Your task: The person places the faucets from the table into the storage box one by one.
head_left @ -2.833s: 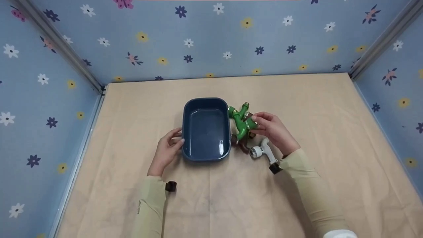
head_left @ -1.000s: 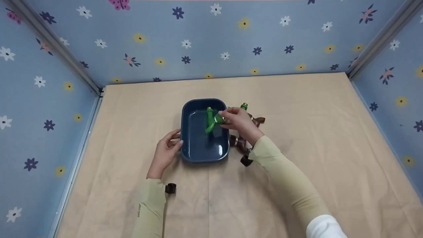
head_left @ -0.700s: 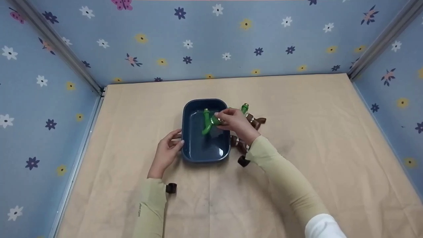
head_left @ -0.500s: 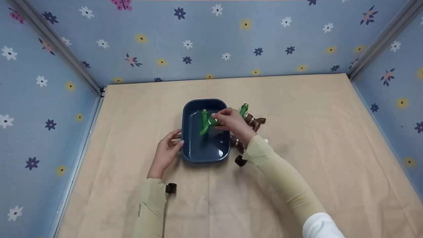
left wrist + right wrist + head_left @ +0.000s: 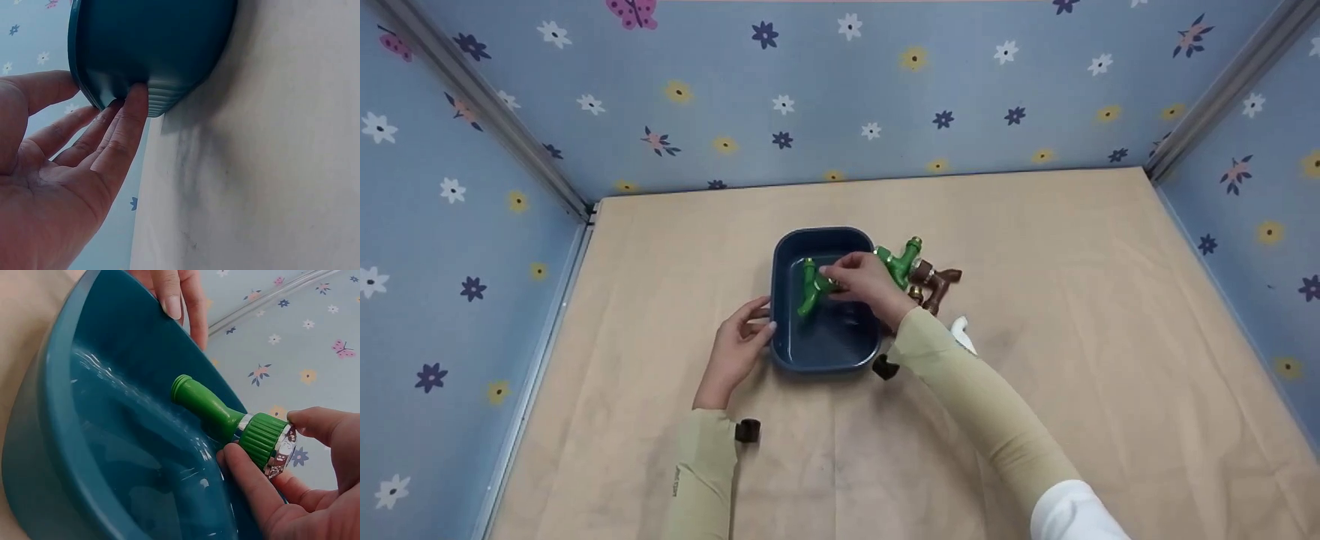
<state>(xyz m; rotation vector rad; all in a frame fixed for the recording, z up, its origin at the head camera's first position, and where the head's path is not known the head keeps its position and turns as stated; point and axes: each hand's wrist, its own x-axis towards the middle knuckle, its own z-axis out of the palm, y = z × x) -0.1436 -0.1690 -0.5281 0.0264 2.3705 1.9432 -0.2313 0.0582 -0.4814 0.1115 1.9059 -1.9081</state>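
Observation:
My right hand (image 5: pixel 866 281) pinches a green tap (image 5: pixel 810 289) over the dark blue basin (image 5: pixel 781 352). In the right wrist view, thumb and fingers are around the ribbed green collar and silver end of that tap (image 5: pixel 205 405), and its spout points into the basin. At the basin's left side, my left hand (image 5: pixel 735 341) holds the rim and outer wall; the left wrist view shows the thumb at the rim and the fingers (image 5: pixel 115 149) against the outside of the wall (image 5: pixel 152 45).
Right of the basin lie another green tap (image 5: pixel 901 262), brown taps (image 5: pixel 937 285) and a white tap (image 5: pixel 960 330), the last partly hidden by the right sleeve. Beige cloth covers the table (image 5: pixel 1035 247); flowered panels (image 5: pixel 840 75) stand behind and on both sides.
My right hand has lifted the green tap from the pile, brought it left over the basin, and lowered it further inside. The left hand stays at the basin's side.

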